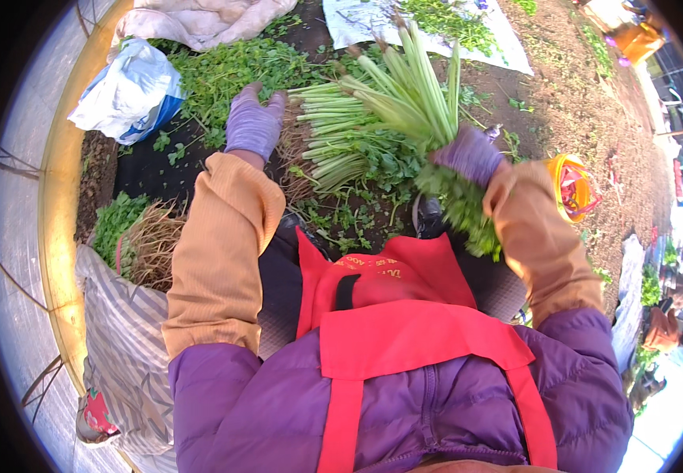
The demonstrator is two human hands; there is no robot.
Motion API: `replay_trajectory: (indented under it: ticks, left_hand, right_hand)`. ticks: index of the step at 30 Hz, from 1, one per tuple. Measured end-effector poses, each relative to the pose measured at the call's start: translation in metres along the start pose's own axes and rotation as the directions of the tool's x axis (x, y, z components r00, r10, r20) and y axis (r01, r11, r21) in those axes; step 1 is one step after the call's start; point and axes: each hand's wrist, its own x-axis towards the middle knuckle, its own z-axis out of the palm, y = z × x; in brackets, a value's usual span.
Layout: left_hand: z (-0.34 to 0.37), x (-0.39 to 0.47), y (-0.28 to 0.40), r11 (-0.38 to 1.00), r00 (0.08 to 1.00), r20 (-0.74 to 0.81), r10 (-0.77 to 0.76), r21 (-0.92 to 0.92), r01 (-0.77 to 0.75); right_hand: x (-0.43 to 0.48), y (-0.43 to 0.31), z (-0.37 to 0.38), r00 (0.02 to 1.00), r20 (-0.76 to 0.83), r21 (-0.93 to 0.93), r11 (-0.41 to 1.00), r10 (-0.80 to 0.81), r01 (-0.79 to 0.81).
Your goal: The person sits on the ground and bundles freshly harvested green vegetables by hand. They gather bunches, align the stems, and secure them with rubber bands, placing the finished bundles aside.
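Note:
My right hand, in a purple glove, is closed around the leafy part of a bunch of celery, stalks and root ends pointing away from me, leaves hanging towards my sleeve. My left hand, gloved alike, has its thumb and fingers apart beside the root ends of a pile of celery on the ground. That pile lies between my hands, its stalks pointing left and its leaves right. Beyond my left hand spreads a heap of loose green leaves. Whether the left fingertips touch the leaves I cannot tell.
A white and blue sack stands at the left. Below it, a tied bundle with roots rests on striped cloth. A yellow bucket with red bands is at the right. White sheeting lies ahead; people are at the far right.

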Motion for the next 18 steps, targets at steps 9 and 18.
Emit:
replay_trajectory:
  ticks: [9,18]
  left_hand:
    - [0.007,-0.010,0.010,0.989,0.980,0.130,0.147,-0.023,-0.145]
    - [0.019,-0.014,0.017,0.986,0.939,0.301,0.164,-0.084,-0.145]
  right_hand:
    - [0.087,0.088,-0.114,0.980,-0.009,-0.844,0.525,0.197,-0.113]
    - [0.089,0.200,-0.063,0.919,-0.351,-0.645,0.664,0.181,-0.377]
